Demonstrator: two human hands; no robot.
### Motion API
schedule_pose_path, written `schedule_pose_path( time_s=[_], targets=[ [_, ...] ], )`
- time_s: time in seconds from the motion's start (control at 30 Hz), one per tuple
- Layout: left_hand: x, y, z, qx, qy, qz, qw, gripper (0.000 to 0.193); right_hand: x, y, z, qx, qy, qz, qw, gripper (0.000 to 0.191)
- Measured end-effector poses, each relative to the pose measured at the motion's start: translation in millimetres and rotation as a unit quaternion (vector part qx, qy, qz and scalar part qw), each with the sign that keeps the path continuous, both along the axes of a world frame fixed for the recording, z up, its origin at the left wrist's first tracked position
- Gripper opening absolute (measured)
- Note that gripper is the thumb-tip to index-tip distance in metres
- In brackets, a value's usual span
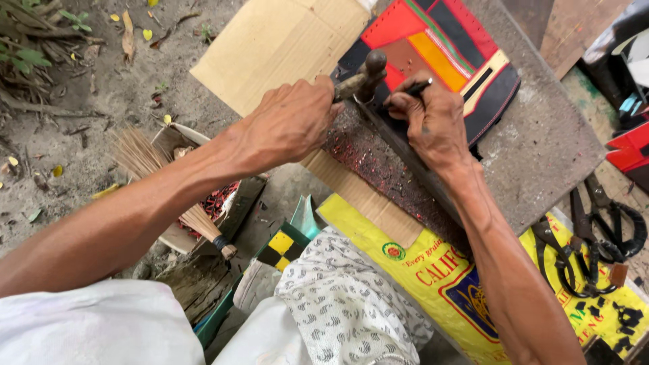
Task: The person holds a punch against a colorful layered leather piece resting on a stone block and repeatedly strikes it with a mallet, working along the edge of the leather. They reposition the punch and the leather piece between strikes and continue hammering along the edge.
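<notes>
Left hand (292, 123) grips a wooden-handled hammer (362, 78), head over the patchwork leather piece (439, 57) on the stone slab (541, 149). Right hand (433, 118) pinches a thin dark punch tool (414, 88) against the piece. Red & dark scraps on slab suggest punching is well underway; the piece looks mostly assembled, w/ how much is left unclear.

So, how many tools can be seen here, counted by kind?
Mallet in the left hand: 1
Punch in the right hand: 1
Scissors on the yellow sack: 2
Hand broom: 1
Total: 5
</notes>
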State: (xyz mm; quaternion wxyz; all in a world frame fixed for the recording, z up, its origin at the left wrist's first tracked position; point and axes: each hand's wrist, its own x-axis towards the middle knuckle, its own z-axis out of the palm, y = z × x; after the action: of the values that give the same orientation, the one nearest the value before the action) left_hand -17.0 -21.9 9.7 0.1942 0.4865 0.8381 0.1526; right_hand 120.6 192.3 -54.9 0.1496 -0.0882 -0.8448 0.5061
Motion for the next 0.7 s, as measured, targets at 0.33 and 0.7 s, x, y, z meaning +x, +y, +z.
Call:
schedule_pose_path(
  time_s=[0.33,0.7],
  targets=[
    [-1.1,-0.3,-3.5,0.017,0.003,0.003,1.000,0.040,-1.2,-4.2,4.7,0.013,-0.003,0.002,1.000,0.011],
    [-5.5,3.5,17.8,0.027,0.007,-0.008,1.000,0.037,-3.4,-6.9,-2.9,0.090,0.038,-0.004,0.995,0.010]
  ],
)
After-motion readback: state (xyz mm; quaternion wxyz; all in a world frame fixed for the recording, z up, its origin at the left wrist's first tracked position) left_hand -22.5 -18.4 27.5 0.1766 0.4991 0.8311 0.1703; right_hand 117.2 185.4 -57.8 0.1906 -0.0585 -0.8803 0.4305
